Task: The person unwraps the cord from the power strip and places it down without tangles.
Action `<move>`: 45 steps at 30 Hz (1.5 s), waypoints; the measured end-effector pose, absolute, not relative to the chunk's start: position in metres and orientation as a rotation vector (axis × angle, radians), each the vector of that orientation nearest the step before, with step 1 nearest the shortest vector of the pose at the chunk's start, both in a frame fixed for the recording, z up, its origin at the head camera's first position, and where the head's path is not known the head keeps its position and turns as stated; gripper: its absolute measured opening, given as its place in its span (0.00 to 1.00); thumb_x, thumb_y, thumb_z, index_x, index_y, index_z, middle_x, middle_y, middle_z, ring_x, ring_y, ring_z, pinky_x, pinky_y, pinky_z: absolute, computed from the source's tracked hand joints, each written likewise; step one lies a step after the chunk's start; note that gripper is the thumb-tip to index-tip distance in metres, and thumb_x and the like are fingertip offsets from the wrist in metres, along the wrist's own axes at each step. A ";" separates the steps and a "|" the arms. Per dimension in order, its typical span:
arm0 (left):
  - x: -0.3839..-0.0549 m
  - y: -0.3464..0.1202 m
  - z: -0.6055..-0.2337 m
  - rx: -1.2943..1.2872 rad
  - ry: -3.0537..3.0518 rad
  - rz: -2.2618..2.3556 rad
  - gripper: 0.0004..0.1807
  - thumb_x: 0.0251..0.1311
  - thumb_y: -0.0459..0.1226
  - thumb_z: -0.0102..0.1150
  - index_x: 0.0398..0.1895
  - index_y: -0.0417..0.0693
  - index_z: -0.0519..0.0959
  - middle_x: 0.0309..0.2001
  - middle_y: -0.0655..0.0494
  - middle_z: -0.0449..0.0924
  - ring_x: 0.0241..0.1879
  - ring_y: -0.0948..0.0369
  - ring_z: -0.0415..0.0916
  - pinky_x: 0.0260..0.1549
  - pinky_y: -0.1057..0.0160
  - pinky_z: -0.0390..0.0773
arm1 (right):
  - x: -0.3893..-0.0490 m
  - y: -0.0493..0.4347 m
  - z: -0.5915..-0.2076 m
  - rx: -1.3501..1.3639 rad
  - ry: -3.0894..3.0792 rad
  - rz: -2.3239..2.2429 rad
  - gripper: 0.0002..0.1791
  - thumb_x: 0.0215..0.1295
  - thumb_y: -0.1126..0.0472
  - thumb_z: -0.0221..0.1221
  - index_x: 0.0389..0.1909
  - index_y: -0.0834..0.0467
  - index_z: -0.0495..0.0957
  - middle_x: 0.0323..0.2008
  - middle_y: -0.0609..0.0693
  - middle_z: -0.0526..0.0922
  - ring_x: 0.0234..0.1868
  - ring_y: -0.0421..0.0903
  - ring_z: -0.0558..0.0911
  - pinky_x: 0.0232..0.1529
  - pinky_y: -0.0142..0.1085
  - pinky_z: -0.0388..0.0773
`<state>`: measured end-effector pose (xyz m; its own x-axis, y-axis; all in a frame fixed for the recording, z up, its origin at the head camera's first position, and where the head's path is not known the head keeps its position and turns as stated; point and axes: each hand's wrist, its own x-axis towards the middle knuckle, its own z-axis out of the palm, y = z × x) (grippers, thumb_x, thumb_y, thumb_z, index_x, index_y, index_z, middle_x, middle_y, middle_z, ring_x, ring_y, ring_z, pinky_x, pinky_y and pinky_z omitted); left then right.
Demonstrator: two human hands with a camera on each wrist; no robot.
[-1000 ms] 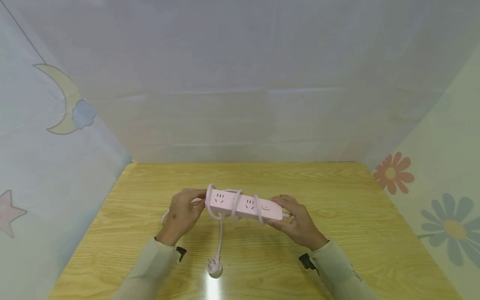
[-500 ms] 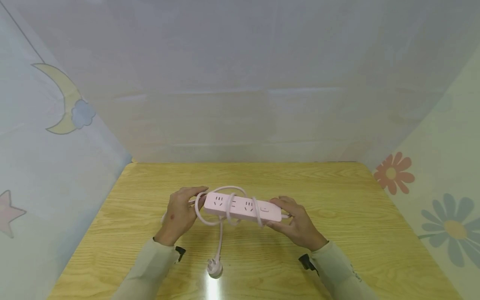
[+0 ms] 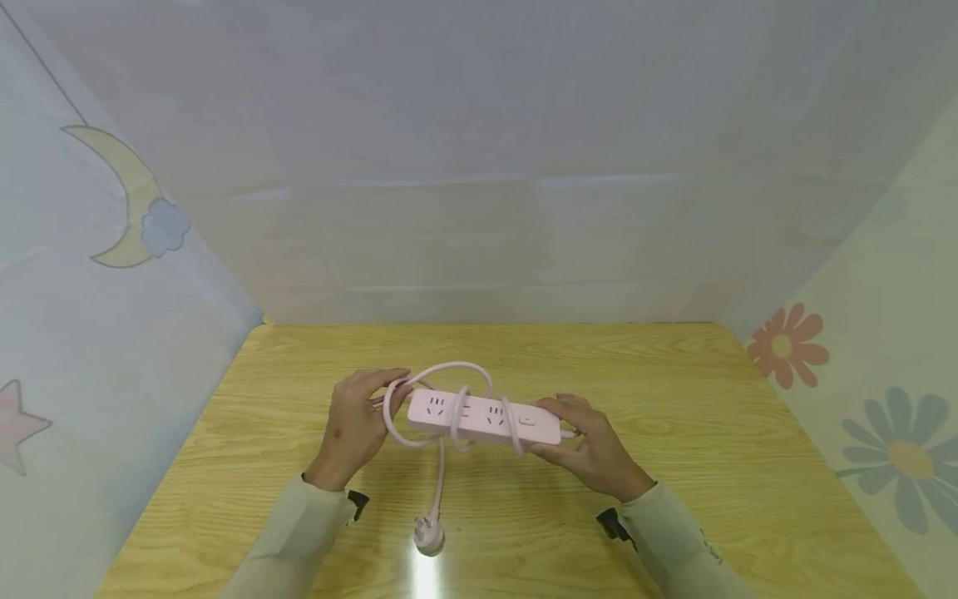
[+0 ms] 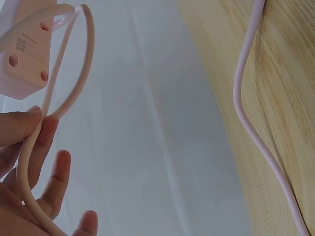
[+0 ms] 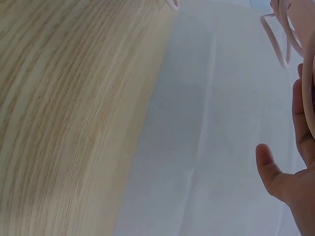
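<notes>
A pink power strip [image 3: 479, 418] is held above the table, sockets and switch facing up, its cord [image 3: 458, 424] looped around it. My right hand [image 3: 591, 445] grips the strip's right end between thumb and fingers. Off the left end, my left hand [image 3: 358, 424] pinches a loop of the cord; in the left wrist view the thumb and a finger meet on the cord [image 4: 47, 115] while other fingers stay loose. The strip's underside [image 4: 27, 59] shows there too. A white-pink plug [image 3: 429, 535] hangs or lies at the cord's end, nearer me.
A wooden table [image 3: 674, 374] spans the area below the hands. A pale curtain [image 3: 479, 241] stands behind it, with patterned walls at left and right. One stretch of cord [image 4: 246, 118] runs along the tabletop in the left wrist view.
My left hand has drawn the cord loop off the strip's left end, and the loop has grown wider to the left and upward. The right hand has barely moved.
</notes>
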<state>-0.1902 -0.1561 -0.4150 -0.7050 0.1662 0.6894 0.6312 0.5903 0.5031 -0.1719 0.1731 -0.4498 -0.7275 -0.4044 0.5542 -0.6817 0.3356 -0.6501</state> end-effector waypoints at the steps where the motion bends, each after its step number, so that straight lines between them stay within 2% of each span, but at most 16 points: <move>1: -0.191 -0.156 -0.415 -0.636 -2.210 -1.024 0.12 0.52 0.26 0.73 0.40 0.37 0.87 0.36 0.46 0.87 0.38 0.52 0.84 0.37 0.52 0.84 | -0.172 0.173 -0.450 0.970 -2.317 1.349 0.28 0.48 0.71 0.74 0.54 0.64 0.80 0.49 0.55 0.85 0.55 0.56 0.78 0.55 0.61 0.71; 4: -0.192 -0.156 -0.416 -0.651 -2.173 -1.019 0.12 0.50 0.25 0.74 0.39 0.36 0.86 0.35 0.46 0.87 0.37 0.52 0.84 0.36 0.53 0.84 | -0.171 0.173 -0.450 0.967 -2.325 1.364 0.28 0.48 0.70 0.74 0.53 0.65 0.80 0.50 0.56 0.85 0.56 0.59 0.77 0.56 0.69 0.65; 9: -0.193 -0.156 -0.415 -0.644 -2.129 -1.009 0.11 0.50 0.23 0.73 0.39 0.35 0.86 0.35 0.46 0.87 0.35 0.52 0.84 0.33 0.58 0.85 | -0.170 0.173 -0.448 0.963 -2.346 1.372 0.27 0.49 0.70 0.74 0.53 0.63 0.81 0.50 0.54 0.85 0.55 0.55 0.76 0.51 0.64 0.70; 16: -0.195 -0.158 -0.412 -0.599 -2.071 -0.995 0.11 0.50 0.23 0.73 0.39 0.35 0.86 0.35 0.45 0.87 0.35 0.50 0.85 0.32 0.52 0.85 | -0.170 0.173 -0.448 0.959 -2.378 1.397 0.26 0.50 0.70 0.74 0.53 0.62 0.81 0.49 0.52 0.85 0.55 0.55 0.75 0.51 0.64 0.69; 18: -0.196 -0.158 -0.412 -0.587 -2.066 -0.997 0.11 0.51 0.23 0.72 0.39 0.35 0.86 0.36 0.44 0.87 0.35 0.50 0.85 0.31 0.52 0.85 | -0.170 0.173 -0.448 0.959 -2.380 1.393 0.26 0.50 0.70 0.74 0.53 0.61 0.81 0.49 0.52 0.85 0.55 0.53 0.75 0.51 0.62 0.69; 25: -0.197 -0.160 -0.411 -0.538 -2.048 -1.034 0.09 0.54 0.23 0.70 0.38 0.33 0.85 0.36 0.42 0.87 0.36 0.49 0.86 0.33 0.58 0.85 | -0.170 0.174 -0.447 1.026 -2.359 1.387 0.26 0.52 0.69 0.73 0.54 0.60 0.80 0.48 0.51 0.85 0.49 0.47 0.75 0.47 0.46 0.73; 32: -0.196 -0.161 -0.409 -0.477 -2.040 -1.034 0.09 0.54 0.23 0.70 0.39 0.33 0.85 0.37 0.43 0.86 0.39 0.48 0.84 0.35 0.51 0.85 | -0.170 0.173 -0.445 1.058 -2.358 1.373 0.27 0.51 0.69 0.74 0.54 0.60 0.81 0.48 0.51 0.85 0.49 0.46 0.75 0.46 0.44 0.73; 36: -0.196 -0.162 -0.408 -0.443 -2.051 -1.042 0.09 0.56 0.24 0.69 0.40 0.33 0.84 0.38 0.41 0.86 0.40 0.47 0.84 0.35 0.50 0.85 | -0.169 0.174 -0.445 1.071 -2.378 1.380 0.27 0.52 0.69 0.74 0.54 0.59 0.81 0.49 0.51 0.85 0.51 0.50 0.74 0.48 0.49 0.73; 41: -0.195 -0.163 -0.405 -0.420 -2.042 -1.053 0.09 0.56 0.24 0.69 0.41 0.32 0.84 0.38 0.41 0.86 0.41 0.46 0.84 0.35 0.48 0.84 | -0.168 0.175 -0.443 1.054 -2.408 1.406 0.27 0.52 0.68 0.74 0.55 0.60 0.80 0.50 0.52 0.85 0.56 0.57 0.74 0.51 0.64 0.69; 45: -0.195 -0.163 -0.404 -0.406 -2.036 -1.067 0.09 0.56 0.24 0.69 0.41 0.32 0.84 0.38 0.41 0.86 0.41 0.46 0.84 0.36 0.49 0.84 | -0.168 0.176 -0.443 1.061 -2.411 1.416 0.27 0.52 0.68 0.73 0.56 0.61 0.80 0.51 0.53 0.85 0.58 0.61 0.73 0.52 0.69 0.66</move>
<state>-0.1953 -0.1630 -0.4039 -0.6402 -0.0735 0.7647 0.5870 0.5953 0.5486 -0.1682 0.1757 -0.4426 -0.7384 -0.4973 0.4555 -0.6400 0.3039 -0.7057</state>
